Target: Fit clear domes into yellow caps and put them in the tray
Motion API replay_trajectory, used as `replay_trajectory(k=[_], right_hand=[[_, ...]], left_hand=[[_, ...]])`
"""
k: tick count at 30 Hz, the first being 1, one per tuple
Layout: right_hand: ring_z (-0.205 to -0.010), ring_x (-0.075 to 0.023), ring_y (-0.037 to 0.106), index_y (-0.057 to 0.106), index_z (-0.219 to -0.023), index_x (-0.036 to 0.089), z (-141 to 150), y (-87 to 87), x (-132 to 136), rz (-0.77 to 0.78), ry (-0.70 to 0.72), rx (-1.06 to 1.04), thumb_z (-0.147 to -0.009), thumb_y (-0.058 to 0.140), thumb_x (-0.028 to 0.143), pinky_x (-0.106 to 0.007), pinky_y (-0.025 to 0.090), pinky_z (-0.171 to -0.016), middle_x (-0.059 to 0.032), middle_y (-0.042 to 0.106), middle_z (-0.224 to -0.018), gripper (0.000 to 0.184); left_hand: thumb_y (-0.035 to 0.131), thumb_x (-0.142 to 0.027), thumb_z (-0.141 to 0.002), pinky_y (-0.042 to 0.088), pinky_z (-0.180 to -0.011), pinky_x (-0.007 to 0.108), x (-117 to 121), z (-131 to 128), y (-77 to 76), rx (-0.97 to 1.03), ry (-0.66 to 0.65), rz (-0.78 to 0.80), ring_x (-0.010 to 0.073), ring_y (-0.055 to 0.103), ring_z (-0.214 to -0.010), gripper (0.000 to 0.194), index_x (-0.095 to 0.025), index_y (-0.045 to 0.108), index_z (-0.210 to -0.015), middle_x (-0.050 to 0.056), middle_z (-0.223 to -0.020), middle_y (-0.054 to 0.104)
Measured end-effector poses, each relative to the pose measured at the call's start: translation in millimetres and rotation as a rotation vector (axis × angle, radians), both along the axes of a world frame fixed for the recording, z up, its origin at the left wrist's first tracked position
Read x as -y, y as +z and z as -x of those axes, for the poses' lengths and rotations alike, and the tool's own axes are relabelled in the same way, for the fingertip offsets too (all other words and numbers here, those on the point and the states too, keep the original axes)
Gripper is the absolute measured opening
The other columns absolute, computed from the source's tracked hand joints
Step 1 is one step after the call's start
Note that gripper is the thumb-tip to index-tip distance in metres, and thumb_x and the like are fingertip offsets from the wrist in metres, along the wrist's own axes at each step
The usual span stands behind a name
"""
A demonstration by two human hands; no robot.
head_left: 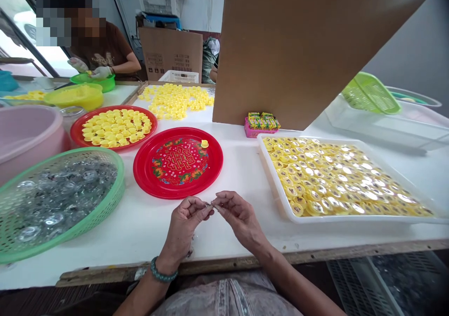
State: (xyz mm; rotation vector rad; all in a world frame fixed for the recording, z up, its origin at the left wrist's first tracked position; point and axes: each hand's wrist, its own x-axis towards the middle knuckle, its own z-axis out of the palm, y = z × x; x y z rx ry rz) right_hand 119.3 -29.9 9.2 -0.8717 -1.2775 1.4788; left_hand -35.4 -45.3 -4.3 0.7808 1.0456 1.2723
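Piece (208, 204), seemingly small, between bent fingers (201, 214)

We counted two bare hands, the left hand (185, 220) and the right hand (242, 217). There were two red trays (142, 168), one white tray (351, 219), one mint-green colander (108, 208), one pink tub (28, 133) and one bracelet (163, 273). One yellow piece (205, 143) lay alone; the spread pieces (175, 101) were too many for us to count.

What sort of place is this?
Probably a small workshop: a white tray full of yellow pieces, a green basket of clear parts, and a co-worker wearing gloves.
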Motion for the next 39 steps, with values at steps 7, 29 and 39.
replay_trajectory(k=[7,29,39], right_hand=[[-0.081,-0.0138,0.058,0.056,-0.107,0.021,-2,7.0,4,-0.048,0.016,0.035,-0.085,0.059,0.028,-0.028,0.046,-0.074,-0.0040,0.063,-0.091,0.024],[-0.065,-0.0109,0.049,0.062,-0.073,0.017,7,-14.9,1,0.201,-0.047,-0.206,-0.076,0.068,0.029,-0.024,0.039,-0.064,0.0008,0.057,-0.066,0.014],[-0.091,-0.0176,0.056,0.052,-0.125,0.028,-15,-3.6,0,-0.574,0.015,0.552,-0.085,0.056,0.020,-0.032,0.048,-0.080,-0.0071,0.059,-0.106,0.041]], left_hand=[[0.074,-0.017,-0.068,0.046,-0.069,0.025,4,-3,6.4,0.134,-0.015,0.028,0.0135,0.060,-0.072,0.018,-0.017,0.059,-0.079,0.000,-0.076,0.065],[0.072,-0.026,-0.070,0.047,-0.072,0.025,1,-13,18.7,-0.193,0.022,-0.033,0.0156,0.060,-0.074,0.011,-0.018,0.069,-0.078,0.001,-0.076,0.068],[0.071,-0.026,-0.068,0.038,-0.055,0.023,-11,1,25.1,-0.292,-0.222,0.071,0.0129,0.051,-0.059,0.013,-0.015,0.070,-0.075,0.002,-0.066,0.063]])
